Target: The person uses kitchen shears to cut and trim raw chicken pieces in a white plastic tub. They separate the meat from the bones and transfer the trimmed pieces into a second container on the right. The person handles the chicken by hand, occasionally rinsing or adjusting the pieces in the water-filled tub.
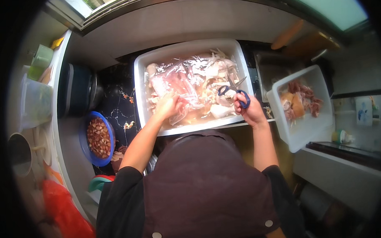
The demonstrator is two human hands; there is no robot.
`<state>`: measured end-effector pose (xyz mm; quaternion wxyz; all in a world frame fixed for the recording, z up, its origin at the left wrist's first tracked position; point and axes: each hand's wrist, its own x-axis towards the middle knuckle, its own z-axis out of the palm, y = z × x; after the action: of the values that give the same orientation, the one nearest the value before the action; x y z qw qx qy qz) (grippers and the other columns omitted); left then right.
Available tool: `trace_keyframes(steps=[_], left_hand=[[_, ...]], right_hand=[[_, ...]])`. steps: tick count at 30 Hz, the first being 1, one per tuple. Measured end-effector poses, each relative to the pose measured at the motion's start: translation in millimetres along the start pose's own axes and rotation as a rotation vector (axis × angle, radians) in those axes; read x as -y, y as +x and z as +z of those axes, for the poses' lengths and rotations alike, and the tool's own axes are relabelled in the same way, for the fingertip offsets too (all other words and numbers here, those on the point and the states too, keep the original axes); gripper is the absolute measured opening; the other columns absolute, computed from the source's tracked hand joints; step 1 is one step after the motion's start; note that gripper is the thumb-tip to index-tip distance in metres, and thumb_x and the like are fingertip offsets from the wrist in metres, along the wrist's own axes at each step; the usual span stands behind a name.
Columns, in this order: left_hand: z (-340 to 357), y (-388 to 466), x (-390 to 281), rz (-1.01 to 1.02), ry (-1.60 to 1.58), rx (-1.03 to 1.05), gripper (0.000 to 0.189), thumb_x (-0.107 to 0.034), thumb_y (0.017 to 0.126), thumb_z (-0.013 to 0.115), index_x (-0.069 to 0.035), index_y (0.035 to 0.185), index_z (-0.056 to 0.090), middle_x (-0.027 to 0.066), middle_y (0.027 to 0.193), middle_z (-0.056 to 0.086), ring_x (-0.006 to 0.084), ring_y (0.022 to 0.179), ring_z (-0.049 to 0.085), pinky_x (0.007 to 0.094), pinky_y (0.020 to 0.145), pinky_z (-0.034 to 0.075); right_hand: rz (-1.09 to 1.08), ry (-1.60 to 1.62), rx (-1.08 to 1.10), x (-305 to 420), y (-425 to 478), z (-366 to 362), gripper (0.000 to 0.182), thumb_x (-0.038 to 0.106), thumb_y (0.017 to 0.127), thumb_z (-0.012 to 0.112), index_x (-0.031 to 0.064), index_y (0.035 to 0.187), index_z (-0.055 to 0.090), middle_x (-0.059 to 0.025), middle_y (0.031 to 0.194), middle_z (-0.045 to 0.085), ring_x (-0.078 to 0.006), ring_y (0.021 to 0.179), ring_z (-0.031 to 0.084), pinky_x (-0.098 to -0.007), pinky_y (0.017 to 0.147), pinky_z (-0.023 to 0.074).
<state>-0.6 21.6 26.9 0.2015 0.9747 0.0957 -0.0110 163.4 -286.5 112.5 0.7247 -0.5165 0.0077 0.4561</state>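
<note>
My left hand (168,106) grips the near edge of a clear plastic bag (176,78) that holds pinkish meat. The bag lies in a large white plastic tub (195,130) filled with liquid. Pale poultry pieces (218,70) sit along the tub's right side, some with feet showing. My right hand (250,112) holds scissors (232,84) with dark blue handles, its fingers at one handle loop. The scissor blades stand apart and point away from me, above the poultry. What is deep in the bag is blurred by glare.
To the left, a blue basin (84,154) holds many small brownish pieces. A white tub (304,145) with raw meat (298,101) stands tilted at the right, by a metal sink (267,61). A shelf edge (58,73) bounds the left; a window (328,7) is at the upper right.
</note>
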Motion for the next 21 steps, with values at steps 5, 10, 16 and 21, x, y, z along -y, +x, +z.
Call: trace_keyframes(steps=[5, 10, 16, 21], left_hand=[[-3, -7, -29, 0.183, 0.165, -0.164, 0.04, -0.027, 0.08, 0.069, -0.006, 0.114, 0.063, 0.0176, 0.114, 0.064, 0.034, 0.106, 0.061, 0.0438, 0.089, 0.049], [18, 16, -76, 0.366, -0.069, 0.019, 0.039, -0.029, 0.08, 0.069, -0.005, 0.11, 0.062, 0.0173, 0.113, 0.063, 0.034, 0.108, 0.06, 0.0447, 0.091, 0.049], [63, 59, -133, 0.446, 0.141, 0.306, 0.04, -0.03, 0.08, 0.068, -0.002, 0.108, 0.062, 0.0175, 0.111, 0.064, 0.031, 0.104, 0.062, 0.0431, 0.089, 0.05], [71, 71, -121, 0.241, 0.014, 0.552, 0.049, -0.031, 0.075, 0.067, -0.001, 0.113, 0.061, 0.0206, 0.108, 0.066, 0.0339, 0.104, 0.064, 0.0456, 0.088, 0.051]], right_hand=[[-0.038, -0.095, 0.009, 17, -8, -7, 0.022, 0.025, 0.097, 0.059, 0.0041, 0.09, 0.058, 0.0005, 0.066, 0.052, -0.0093, 0.057, 0.047, -0.0237, 0.052, 0.0374], [-0.058, -0.133, -0.061, 22, -6, -5, 0.025, 0.027, 0.097, 0.06, 0.005, 0.086, 0.058, 0.0012, 0.065, 0.052, -0.0085, 0.054, 0.046, -0.023, 0.051, 0.0374], [-0.236, -0.448, -0.188, 17, 18, 11, 0.022, 0.02, 0.096, 0.061, 0.0025, 0.084, 0.064, 0.0058, 0.068, 0.055, -0.0014, 0.059, 0.044, -0.0202, 0.052, 0.0346], [-0.314, -0.599, -0.187, 20, 37, -2, 0.021, 0.015, 0.096, 0.058, 0.0019, 0.08, 0.062, 0.0055, 0.067, 0.054, -0.0034, 0.058, 0.044, -0.0226, 0.052, 0.0359]])
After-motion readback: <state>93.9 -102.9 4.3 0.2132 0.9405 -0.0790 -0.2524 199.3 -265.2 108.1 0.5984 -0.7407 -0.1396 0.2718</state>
